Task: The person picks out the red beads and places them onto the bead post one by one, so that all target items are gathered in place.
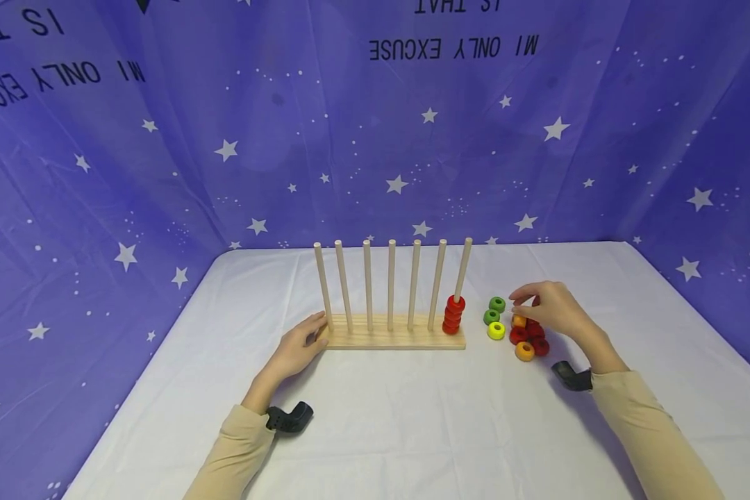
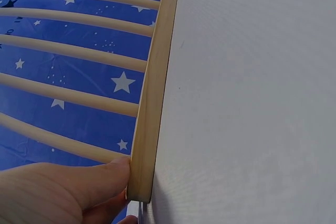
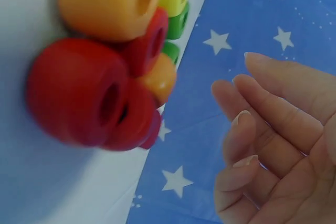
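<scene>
The left hand [image 1: 296, 347] grips the end of the pegged base [image 1: 387, 339], seemingly steadying it, while the right hand [image 1: 556, 307], fingers relaxed and empty, hovers by clustered beads [image 1: 525, 355].

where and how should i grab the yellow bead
Probably pinch the yellow bead by its rounded outer wall, from above and the near-left side. It lies flat, hole up, so that wall is exposed; a green bead sits just behind it and a red bead close on its right, while the near and left sides look free.
</scene>
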`<control>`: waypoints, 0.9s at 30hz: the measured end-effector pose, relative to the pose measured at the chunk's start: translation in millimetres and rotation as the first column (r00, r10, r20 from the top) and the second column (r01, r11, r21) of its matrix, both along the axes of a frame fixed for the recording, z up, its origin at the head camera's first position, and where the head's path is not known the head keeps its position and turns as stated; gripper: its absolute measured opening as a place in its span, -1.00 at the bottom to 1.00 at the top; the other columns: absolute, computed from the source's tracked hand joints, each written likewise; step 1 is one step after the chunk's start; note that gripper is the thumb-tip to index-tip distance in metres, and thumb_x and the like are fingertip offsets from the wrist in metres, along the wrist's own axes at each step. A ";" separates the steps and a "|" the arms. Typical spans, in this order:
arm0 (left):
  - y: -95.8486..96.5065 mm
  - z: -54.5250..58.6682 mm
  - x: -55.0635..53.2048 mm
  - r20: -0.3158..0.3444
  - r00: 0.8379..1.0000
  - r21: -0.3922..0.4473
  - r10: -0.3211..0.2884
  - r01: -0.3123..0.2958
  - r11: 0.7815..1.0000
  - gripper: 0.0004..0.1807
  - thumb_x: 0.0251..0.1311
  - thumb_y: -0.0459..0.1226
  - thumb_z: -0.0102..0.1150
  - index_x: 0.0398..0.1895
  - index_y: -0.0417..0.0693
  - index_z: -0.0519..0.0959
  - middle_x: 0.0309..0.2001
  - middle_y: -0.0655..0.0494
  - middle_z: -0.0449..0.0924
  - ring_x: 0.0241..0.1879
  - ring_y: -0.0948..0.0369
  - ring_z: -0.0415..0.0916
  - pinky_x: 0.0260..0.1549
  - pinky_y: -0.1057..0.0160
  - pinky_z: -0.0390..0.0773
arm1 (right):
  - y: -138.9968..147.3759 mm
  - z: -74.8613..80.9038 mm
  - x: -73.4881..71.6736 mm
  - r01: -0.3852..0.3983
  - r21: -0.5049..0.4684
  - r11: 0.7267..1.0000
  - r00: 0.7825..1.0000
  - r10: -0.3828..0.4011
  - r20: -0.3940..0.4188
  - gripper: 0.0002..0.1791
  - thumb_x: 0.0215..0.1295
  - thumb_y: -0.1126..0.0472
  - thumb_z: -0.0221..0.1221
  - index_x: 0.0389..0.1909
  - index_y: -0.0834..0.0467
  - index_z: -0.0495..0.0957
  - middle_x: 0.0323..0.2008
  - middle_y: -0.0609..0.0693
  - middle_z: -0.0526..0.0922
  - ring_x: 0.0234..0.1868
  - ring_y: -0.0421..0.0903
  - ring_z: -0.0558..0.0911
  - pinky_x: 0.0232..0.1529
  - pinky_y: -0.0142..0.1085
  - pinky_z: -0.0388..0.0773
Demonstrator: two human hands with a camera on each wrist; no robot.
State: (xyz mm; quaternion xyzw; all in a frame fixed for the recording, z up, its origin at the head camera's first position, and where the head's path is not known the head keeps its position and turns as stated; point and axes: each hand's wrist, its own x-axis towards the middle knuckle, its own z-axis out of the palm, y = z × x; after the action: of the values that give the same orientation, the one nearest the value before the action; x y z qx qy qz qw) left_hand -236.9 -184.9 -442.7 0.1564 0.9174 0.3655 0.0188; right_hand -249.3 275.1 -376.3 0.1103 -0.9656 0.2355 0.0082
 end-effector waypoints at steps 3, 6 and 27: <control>-0.2 -0.1 -0.4 -0.003 1.000 0.000 -0.002 0.002 1.000 -0.44 0.27 -0.34 0.03 0.32 -0.34 0.23 0.40 -0.26 0.15 0.41 -0.20 0.05 0.37 -0.15 0.13 | 4.1 -2.2 -0.4 0.020 0.010 1.000 1.000 -0.020 0.024 -0.69 0.13 0.26 0.22 -0.10 0.29 0.62 -0.25 0.21 0.70 -0.39 -0.08 0.46 -0.45 -0.40 0.38; -0.3 -0.8 -1.0 -0.008 1.000 0.000 -0.003 0.003 1.000 -0.43 0.26 -0.34 0.04 0.32 -0.35 0.23 0.39 -0.26 0.15 0.41 -0.19 0.06 0.37 -0.14 0.12 | 7.7 -3.1 -0.3 0.030 0.024 0.999 0.998 -0.031 0.048 -0.68 0.14 0.26 0.20 -0.08 0.30 0.61 -0.21 0.23 0.69 -0.36 -0.06 0.47 -0.42 -0.40 0.39; 0.0 -1.3 -0.9 -0.005 1.000 0.003 0.001 -0.001 1.000 -0.43 0.26 -0.34 0.04 0.32 -0.34 0.23 0.39 -0.26 0.15 0.40 -0.19 0.07 0.37 -0.14 0.13 | 31.2 -16.8 -7.5 -0.016 0.047 0.999 0.985 0.007 0.174 -0.65 0.12 0.25 0.23 -0.09 0.35 0.59 -0.13 0.31 0.65 -0.28 -0.01 0.56 -0.25 -0.20 0.60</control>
State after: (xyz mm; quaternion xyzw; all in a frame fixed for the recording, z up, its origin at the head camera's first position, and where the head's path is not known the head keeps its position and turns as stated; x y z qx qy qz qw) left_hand -237.8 -184.9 -444.0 0.1568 0.9169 0.3666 0.0159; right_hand -256.8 306.2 -393.0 0.0950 -0.9673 0.2212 -0.0799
